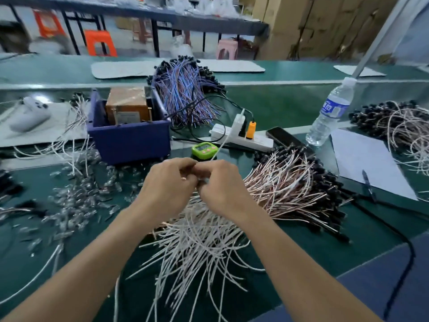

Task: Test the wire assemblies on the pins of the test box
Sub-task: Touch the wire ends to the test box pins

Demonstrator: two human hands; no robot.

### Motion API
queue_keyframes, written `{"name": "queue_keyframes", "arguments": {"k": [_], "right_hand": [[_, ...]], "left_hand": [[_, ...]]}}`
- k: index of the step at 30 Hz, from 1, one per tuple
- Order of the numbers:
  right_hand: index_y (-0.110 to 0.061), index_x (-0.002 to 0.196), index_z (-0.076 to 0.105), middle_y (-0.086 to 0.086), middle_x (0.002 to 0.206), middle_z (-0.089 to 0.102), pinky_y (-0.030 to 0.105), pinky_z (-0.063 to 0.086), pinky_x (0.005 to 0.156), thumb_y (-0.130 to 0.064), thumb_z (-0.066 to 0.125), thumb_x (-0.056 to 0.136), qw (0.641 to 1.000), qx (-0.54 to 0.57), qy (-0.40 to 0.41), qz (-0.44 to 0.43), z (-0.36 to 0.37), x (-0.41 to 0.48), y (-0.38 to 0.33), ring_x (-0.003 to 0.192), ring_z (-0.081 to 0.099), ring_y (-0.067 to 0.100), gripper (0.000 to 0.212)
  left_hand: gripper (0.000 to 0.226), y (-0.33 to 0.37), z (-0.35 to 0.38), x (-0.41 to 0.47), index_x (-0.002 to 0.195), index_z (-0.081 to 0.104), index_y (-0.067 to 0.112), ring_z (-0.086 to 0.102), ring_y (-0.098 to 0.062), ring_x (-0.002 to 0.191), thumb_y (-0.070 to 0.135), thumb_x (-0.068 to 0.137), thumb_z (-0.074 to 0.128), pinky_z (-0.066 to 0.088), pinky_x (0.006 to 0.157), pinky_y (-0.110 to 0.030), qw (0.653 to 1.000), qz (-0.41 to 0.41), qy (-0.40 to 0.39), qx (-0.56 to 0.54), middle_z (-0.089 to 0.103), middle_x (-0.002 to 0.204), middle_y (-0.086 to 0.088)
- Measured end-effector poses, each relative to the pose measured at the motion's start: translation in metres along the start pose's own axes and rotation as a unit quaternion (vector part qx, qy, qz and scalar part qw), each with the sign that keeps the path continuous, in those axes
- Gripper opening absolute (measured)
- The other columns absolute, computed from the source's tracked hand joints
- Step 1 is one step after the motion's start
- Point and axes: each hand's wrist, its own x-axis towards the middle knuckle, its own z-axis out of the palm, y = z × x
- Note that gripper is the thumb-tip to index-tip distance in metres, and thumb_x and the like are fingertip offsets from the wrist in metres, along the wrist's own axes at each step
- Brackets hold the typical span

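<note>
Above the near wire pile, both hands pinch one wire.
Left hand (169, 182) and right hand (220, 184) meet fingertip to fingertip, closed on a white wire (219, 146) running far-right; the test box (127, 107) sits far-left in its blue bin (130, 138), nearer the left hand.

Soft, even light is falling from above, and the scene is looking bright without hard shadows. Only faint shadows are lying under the forearms on the green desk (290, 108). A pale glare is showing on the raised edge of the desk and on the water bottle (330, 112). The wide lens is bending straight lines near the edges. The far stools (99, 43) and cardboard boxes (313, 24) are appearing blurred. The clear pieces (76, 196) at the left are smearing, and the left edge is looking soft.
</note>
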Motion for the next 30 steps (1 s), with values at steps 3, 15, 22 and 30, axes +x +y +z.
{"name": "queue_keyframes", "arguments": {"k": [3, 15, 22, 30], "right_hand": [[-0.022, 0.097, 0.082, -0.005, 0.088, 0.079, 0.025, 0.056, 0.076, 0.000, 0.060, 0.080, 0.999, 0.050, 0.005, -0.019, 0.030, 0.021, -0.026, 0.082, 0.070, 0.008, 0.035], [-0.020, 0.108, 0.079, 0.002, 0.105, 0.077, 0.034, 0.058, 0.091, -0.002, 0.061, 0.088, 0.980, -0.010, -0.188, -0.068, 0.141, 0.082, -0.136, 0.097, 0.070, 0.019, 0.033], [-0.014, 0.134, 0.065, 0.004, 0.135, 0.067, 0.033, 0.050, 0.105, 0.007, 0.053, 0.086, 0.933, -0.112, -0.317, -0.129, 0.199, 0.094, -0.175, 0.123, 0.062, 0.022, 0.054], [-0.031, 0.123, 0.068, 0.001, 0.123, 0.070, 0.037, 0.052, 0.101, -0.013, 0.062, 0.088, 0.935, -0.145, -0.293, -0.139, 0.224, 0.094, -0.187, 0.112, 0.064, 0.025, 0.039]], "left_hand": [[0.034, -0.030, -0.032, -0.005, 0.094, 0.078, 0.038, 0.066, 0.002, 0.077, 0.009, 0.080, 0.065, 0.042, 0.062, -0.010, 0.998, -0.037, 0.036, -0.017, 0.072, 0.076, 0.021], [0.032, -0.130, -0.131, -0.052, 0.116, 0.077, 0.025, 0.055, -0.023, 0.127, 0.019, 0.086, 0.069, 0.042, 0.109, -0.037, 0.951, -0.207, 0.174, 0.150, 0.060, 0.143, 0.007], [0.042, -0.183, -0.187, -0.085, 0.121, 0.076, 0.027, 0.052, -0.023, 0.130, 0.009, 0.084, 0.068, 0.040, 0.110, -0.037, 0.916, -0.259, 0.204, 0.227, 0.061, 0.142, 0.004], [0.035, -0.212, -0.188, -0.108, 0.115, 0.076, 0.033, 0.064, -0.030, 0.101, 0.019, 0.084, 0.070, 0.052, 0.087, -0.041, 0.925, -0.234, 0.187, 0.234, 0.072, 0.105, -0.003]]}}
